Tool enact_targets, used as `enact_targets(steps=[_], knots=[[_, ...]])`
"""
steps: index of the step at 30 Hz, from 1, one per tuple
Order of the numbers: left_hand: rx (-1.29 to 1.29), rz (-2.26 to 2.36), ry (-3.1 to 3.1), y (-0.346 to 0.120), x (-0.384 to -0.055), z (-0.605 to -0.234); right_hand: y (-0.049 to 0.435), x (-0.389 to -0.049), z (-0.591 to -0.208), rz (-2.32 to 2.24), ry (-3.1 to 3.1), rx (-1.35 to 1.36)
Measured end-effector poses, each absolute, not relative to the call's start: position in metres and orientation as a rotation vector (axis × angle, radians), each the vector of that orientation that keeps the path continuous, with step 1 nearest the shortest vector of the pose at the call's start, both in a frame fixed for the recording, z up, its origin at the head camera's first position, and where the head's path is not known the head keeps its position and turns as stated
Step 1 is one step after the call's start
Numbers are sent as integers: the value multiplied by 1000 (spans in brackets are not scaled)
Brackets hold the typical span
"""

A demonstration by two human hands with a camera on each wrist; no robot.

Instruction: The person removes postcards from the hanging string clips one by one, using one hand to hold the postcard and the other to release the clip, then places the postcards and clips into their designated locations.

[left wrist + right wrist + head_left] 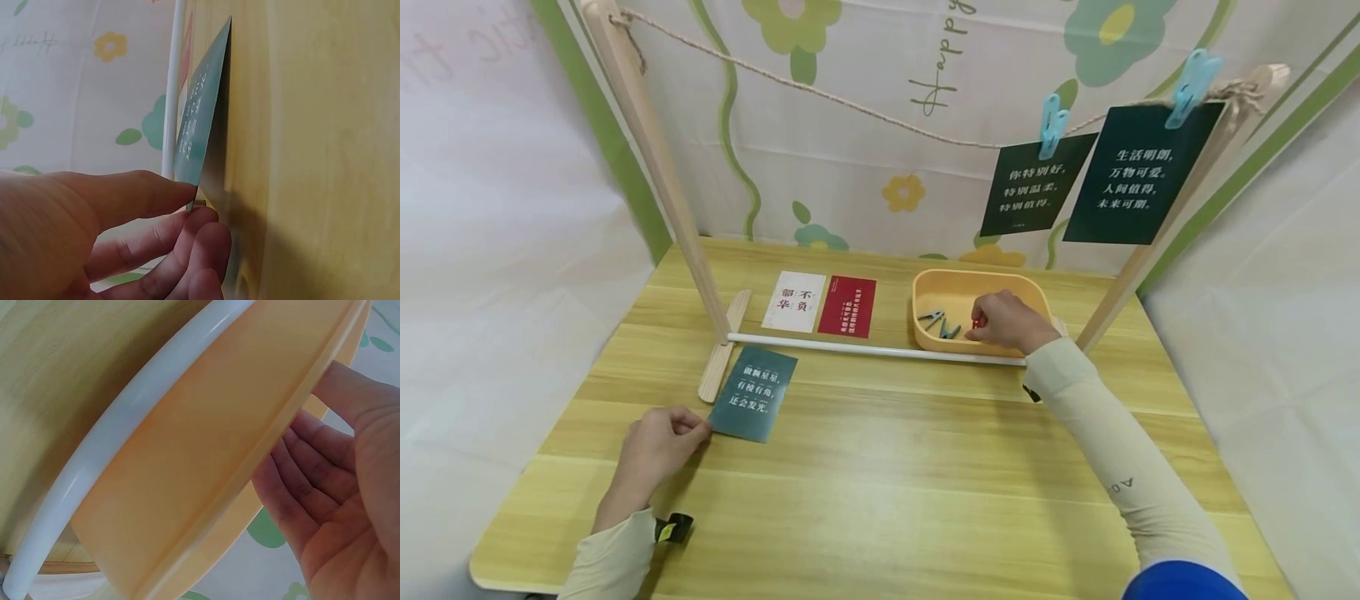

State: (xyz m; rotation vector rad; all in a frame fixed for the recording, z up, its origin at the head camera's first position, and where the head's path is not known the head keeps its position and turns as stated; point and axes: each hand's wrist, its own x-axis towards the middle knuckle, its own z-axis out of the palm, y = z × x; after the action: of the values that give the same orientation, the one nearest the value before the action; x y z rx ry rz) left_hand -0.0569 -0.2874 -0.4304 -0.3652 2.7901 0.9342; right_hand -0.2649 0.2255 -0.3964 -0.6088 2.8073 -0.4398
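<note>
A green card with white writing point(754, 393) is pinched at its near corner by my left hand point(653, 446). In the left wrist view, the thumb and fingers grip the edge of the card point(203, 119), which is tilted off the tabletop. My right hand point(1009, 321) reaches into a yellow basket point(928, 287), its fingertips around a small red clip point(977, 323). Beside them in the basket lie grey-green clothespins point(949, 332). From the right wrist, the basket wall point(181, 444) hides those fingertips.
A wooden frame point(655, 158) carries a rope point(850, 107). Two dark green cards point(1142, 179) hang at its right under light blue clothespins point(1193, 87). A white rod point(865, 348) crosses low before the basket. White point(793, 302) and red point(847, 307) cards lie behind the rod.
</note>
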Motion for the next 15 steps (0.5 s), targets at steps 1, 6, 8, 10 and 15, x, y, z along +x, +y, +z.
enact_targets(steps=[1, 6, 8, 10, 15], knots=[[-369, 929, 2791, -287, -57, -431, 226, -265, -397, -436, 2808, -605], [-386, 906, 2797, -287, -59, -432, 226, -265, -398, -436, 2806, -596], [-389, 902, 2796, -286, -59, -433, 226, -265, -397, -448, 2800, -593], [-395, 903, 2797, -286, -60, -433, 226, -265, -395, -456, 2801, -589], [-418, 899, 2825, -286, -60, -435, 226, -266, -391, -479, 2815, -581]])
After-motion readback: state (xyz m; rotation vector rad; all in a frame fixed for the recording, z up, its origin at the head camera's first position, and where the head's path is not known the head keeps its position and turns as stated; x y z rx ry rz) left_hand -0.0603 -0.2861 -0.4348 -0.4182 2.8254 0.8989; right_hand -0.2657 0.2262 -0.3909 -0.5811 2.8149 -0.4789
